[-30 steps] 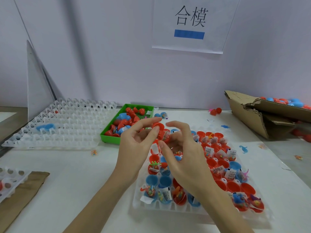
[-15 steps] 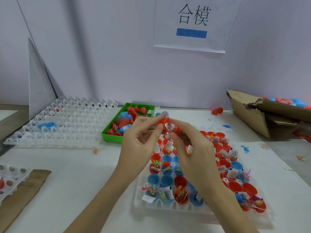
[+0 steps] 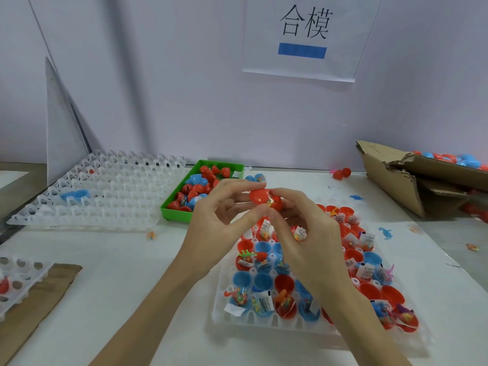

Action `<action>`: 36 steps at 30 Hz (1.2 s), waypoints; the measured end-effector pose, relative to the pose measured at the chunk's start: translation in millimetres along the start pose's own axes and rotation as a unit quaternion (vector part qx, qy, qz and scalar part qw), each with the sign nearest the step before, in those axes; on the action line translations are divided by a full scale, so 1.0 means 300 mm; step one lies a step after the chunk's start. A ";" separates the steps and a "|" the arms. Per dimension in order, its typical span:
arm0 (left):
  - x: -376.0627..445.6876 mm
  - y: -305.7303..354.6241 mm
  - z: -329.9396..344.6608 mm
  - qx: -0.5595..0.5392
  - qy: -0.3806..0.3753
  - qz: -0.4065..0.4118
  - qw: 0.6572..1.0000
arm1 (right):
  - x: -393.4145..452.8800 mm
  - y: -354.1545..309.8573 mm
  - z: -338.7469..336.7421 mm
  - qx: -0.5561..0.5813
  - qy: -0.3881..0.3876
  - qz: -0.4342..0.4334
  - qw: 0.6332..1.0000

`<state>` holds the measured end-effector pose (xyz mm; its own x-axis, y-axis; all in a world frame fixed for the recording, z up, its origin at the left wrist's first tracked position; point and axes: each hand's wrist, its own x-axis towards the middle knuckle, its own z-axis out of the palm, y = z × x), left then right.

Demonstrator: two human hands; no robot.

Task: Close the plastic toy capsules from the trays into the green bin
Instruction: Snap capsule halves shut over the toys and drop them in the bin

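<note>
Both hands hold one red capsule (image 3: 264,198) in the air above the tray. My left hand (image 3: 221,217) pinches its left half between thumb and fingers. My right hand (image 3: 309,233) grips the right half, where a small toy packet shows at the seam. Below them lies a white tray (image 3: 264,322) with several open red and blue capsule halves that carry toys and paper slips. The green bin (image 3: 179,215) stands behind and left of the hands, holding several closed red and blue capsules.
A stack of empty white trays (image 3: 105,191) lies left of the bin, one blue half in it. A torn cardboard box (image 3: 396,178) with capsules sits at the right. Another tray (image 3: 18,281) on brown cardboard is at the left edge. Loose small toys dot the table.
Both hands have risen a little and drawn together over the tray. The two red halves now meet between the fingertips, with the toy packet showing at the seam.
</note>
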<state>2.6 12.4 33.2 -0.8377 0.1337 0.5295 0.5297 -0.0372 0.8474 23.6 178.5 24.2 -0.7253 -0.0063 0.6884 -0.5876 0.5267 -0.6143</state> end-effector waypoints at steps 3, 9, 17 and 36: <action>-0.006 -0.001 0.005 -0.011 0.006 -0.009 1.000 | 0.000 0.003 0.001 -0.020 0.000 -0.010 1.000; -0.008 -0.013 0.014 -0.013 0.036 -0.035 0.999 | 0.001 -0.006 0.005 -0.023 -0.021 0.000 1.000; -0.012 -0.026 0.015 0.092 0.048 -0.023 0.994 | 0.006 0.017 -0.002 -0.030 -0.043 -0.021 0.998; -0.007 0.021 0.003 -0.056 0.023 -0.051 0.997 | 0.030 -0.008 -0.041 0.077 -0.038 -0.007 0.996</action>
<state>7.8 12.8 37.4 -0.8927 0.0979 0.4400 0.4258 -0.1371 0.8944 22.8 187.7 36.7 -0.7385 -0.0805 0.6694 -0.6417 0.3889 -0.6611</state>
